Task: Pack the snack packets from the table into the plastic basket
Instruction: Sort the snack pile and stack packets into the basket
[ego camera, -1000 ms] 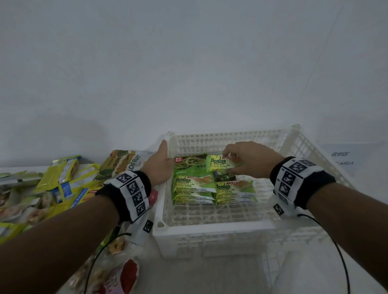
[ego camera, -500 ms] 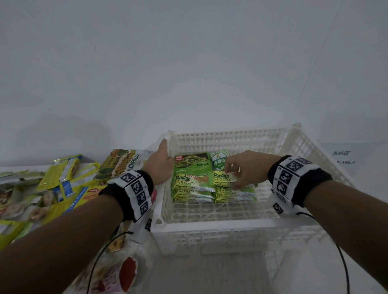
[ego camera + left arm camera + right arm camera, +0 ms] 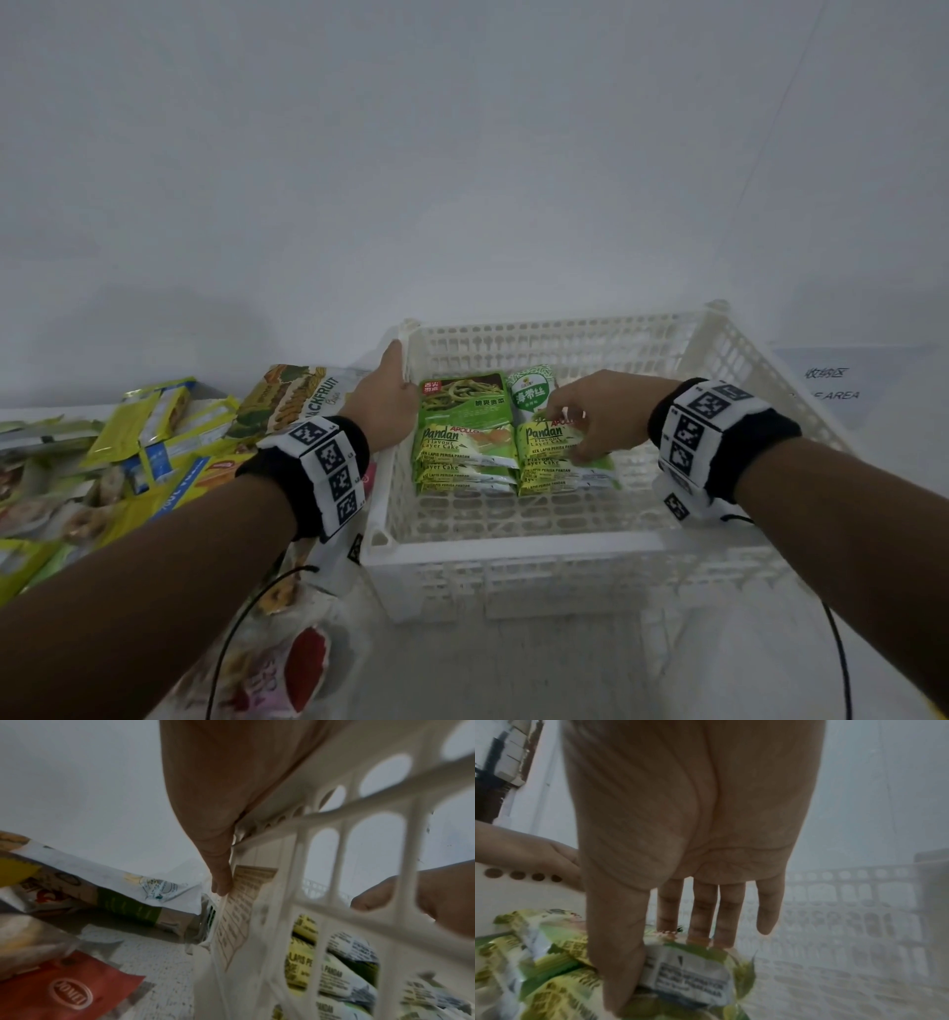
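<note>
The right hand is down inside the basket, its fingers laid along the far edge of the top Pandan packet and the thumb pressed on the near edge, so the packet is pinched between them. The little finger stands clear of the wrapper. That packet sits on top of the right-hand stack of Pandan packets, which lies just beside a second stack of the same green and yellow wrappers. Behind the two stacks, toward the far wall of the basket, lie a green vegetable-snack packet and a white and green seaweed packet, side by side.

Over on the other side, the left hand rests on the left rim of the white plastic basket. The left wrist view shows its fingers stretched out fairly straight along the outside of that wall, touching it; whether the thumb hooks over the rim cannot be told. Through the slotted wall the Pandan wrappers show.

The basket stands on the desk, against a plain wall. To its left lies a loose heap of snack packets: yellow and blue ones, a jackfruit chips bag touching the basket's far left corner, and a red and white bag nearer the person. A printed sign lies on the desk to the right of the basket.
</note>
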`<state>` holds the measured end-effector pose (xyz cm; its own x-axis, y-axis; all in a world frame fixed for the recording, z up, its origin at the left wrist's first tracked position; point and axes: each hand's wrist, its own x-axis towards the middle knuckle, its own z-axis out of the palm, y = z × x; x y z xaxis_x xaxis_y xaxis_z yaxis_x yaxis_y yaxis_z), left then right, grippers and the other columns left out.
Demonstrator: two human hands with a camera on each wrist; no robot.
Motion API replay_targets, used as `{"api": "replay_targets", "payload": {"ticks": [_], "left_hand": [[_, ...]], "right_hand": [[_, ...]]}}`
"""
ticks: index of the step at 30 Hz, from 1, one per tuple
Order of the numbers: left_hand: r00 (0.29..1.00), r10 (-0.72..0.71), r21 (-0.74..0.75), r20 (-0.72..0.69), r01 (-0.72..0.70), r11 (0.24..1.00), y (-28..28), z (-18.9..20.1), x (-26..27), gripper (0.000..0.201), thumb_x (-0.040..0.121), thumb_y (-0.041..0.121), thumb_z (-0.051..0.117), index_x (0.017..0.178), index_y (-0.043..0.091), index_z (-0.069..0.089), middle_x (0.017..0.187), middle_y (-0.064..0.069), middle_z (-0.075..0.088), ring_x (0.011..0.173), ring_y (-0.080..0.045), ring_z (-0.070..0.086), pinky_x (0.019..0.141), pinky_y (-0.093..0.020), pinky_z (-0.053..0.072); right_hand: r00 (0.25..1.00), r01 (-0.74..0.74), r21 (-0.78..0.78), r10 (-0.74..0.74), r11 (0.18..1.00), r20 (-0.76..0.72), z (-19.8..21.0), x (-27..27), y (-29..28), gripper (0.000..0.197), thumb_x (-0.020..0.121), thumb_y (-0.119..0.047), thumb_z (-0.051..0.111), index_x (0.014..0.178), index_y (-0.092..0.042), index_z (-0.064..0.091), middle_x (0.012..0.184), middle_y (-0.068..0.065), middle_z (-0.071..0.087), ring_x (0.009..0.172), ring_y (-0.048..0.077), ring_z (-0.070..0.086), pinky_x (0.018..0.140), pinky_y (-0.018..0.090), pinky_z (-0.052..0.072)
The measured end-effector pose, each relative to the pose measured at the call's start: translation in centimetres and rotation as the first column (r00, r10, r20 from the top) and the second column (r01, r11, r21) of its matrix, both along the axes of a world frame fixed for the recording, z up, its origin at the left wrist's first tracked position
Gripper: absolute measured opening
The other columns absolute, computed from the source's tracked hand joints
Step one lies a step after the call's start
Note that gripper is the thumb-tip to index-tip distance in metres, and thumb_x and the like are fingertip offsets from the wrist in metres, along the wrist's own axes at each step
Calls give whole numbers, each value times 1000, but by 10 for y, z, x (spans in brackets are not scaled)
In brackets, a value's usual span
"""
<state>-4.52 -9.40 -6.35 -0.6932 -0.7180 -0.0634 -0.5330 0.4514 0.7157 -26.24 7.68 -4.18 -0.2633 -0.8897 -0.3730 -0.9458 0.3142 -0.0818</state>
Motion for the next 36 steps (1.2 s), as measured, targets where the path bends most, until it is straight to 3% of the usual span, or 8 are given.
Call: {"api": "replay_targets", "payload": {"ticks": [3,7,12,18,25,31,34,36], "left_hand": [[1000,-5,-5,6,5,1000,0,1,0,54,107,13,36,156,9,14,80,17,25,95,-33,62,84,-48,54],[1000,28,1,11,-28,1000,-4,-5,-2,48,106,11,36,151,5,21,79,17,23,72,-4,38,69,-28,39],[999,30,-5,15,-30,1000,-5,-7,-2,59,107,12,36,159,8,9,79,17,24,68,5,27,63,-13,25],[1000,20,-2,5,-20,1000,-7,-9,-2,59,107,13,36,159,7,8,80,18,23,68,5,25,62,-13,22],[1000,18,-20,9,-18,1000,-9,-11,-3,63,107,14,35,161,10,3,81,16,28,70,2,40,67,-22,40],[1000,21,-42,16,-21,999,-11,-12,-4,59,107,13,36,159,9,8,80,17,24,68,4,30,63,-15,27],[1000,4,17,-2,-4,1000,-6,-4,-1,64,108,19,39,162,12,4,109,9,54,105,-22,61,84,-29,46],[1000,17,40,-10,-17,999,-2,7,6,72,108,34,44,163,15,0,160,-8,35,146,-30,36,112,-35,34]], "right_hand": [[1000,3,-3,-3,1000,6,1,2,0,59,82,-43,80,135,-32,55,123,-5,60,103,17,59,92,36,53],[1000,-9,3,9,1000,7,1,4,0,61,83,-44,80,136,-31,54,122,-4,60,100,16,57,88,30,47],[1000,-25,-10,25,1000,4,1,6,-1,59,84,-44,78,137,-29,56,109,-8,56,96,14,55,82,28,43],[1000,-25,7,25,1000,-2,1,7,-2,62,84,-47,78,138,-29,54,115,-7,58,102,16,56,90,33,48],[1000,0,-15,0,1000,19,3,8,-2,60,85,-45,78,138,-28,55,95,-18,51,78,2,49,69,23,40],[997,24,-20,-22,1000,71,5,6,1,69,80,-59,78,139,-33,53,124,-9,58,91,6,58,63,19,43],[998,38,-107,-31,994,63,16,9,-1,75,80,-76,65,139,-32,51,129,-7,60,106,14,57,89,33,50],[999,27,-200,-20,979,40,29,13,-3,73,85,-76,57,140,-30,51,129,-6,60,106,14,56,95,37,49]]}}
